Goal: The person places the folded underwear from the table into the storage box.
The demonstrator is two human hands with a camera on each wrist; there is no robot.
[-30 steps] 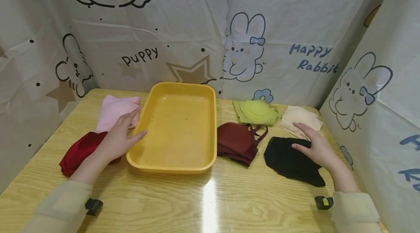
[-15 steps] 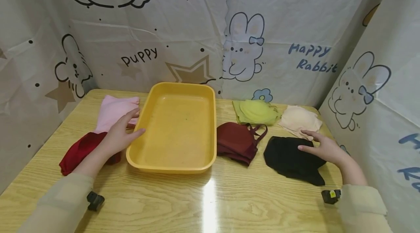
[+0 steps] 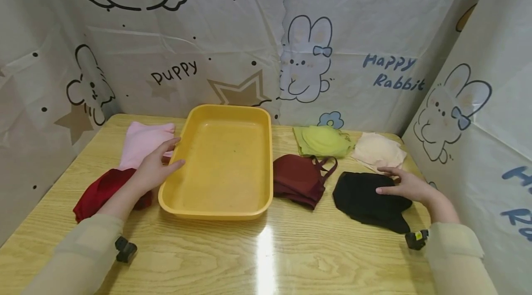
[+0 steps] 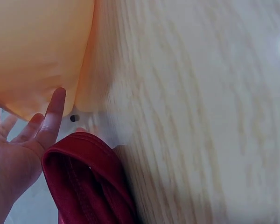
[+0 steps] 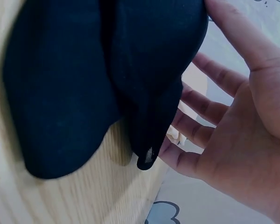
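A: Here's the table (image 3: 208, 258), with the yellow tray (image 3: 224, 165) just left of the frame's middle. What's crowding it?

B: Cloth on both flanks! Over at left, the pink cloth (image 3: 143, 140) sits above the red cloth (image 3: 97, 193), and a forearm (image 3: 124, 195) crosses over the red one, hiding part of it.

A: And on the tray's other side?

B: The maroon bra (image 3: 295, 177), tight by the tray's right wall, straps toward the right. Green cloth (image 3: 324, 140) above it, beige cloth (image 3: 378, 149) right of that, black cloth (image 3: 361, 200) below, right of centre. A printed sheet (image 3: 232, 32) hangs along the top of the frame and down the right.

A: So the tray stands between the two groups. Now, the left hand (image 3: 155, 168)?

B: At the tray's left rim, fingers spread, thumb reaching over the edge. In the left wrist view a finger lies across the tray's wall; pressing or just hovering, I can't tell. The red cloth is just beside that hand.

A: And the right hand (image 3: 409, 186)?

B: Right of frame, over the black cloth's upper right, covering a piece of it, thumb well apart from the fingers.

A: How's the grip?

B: Loose! Palm showing in the right wrist view, fingers extended along the black cloth's edge. Whether they touch it, I can't call.
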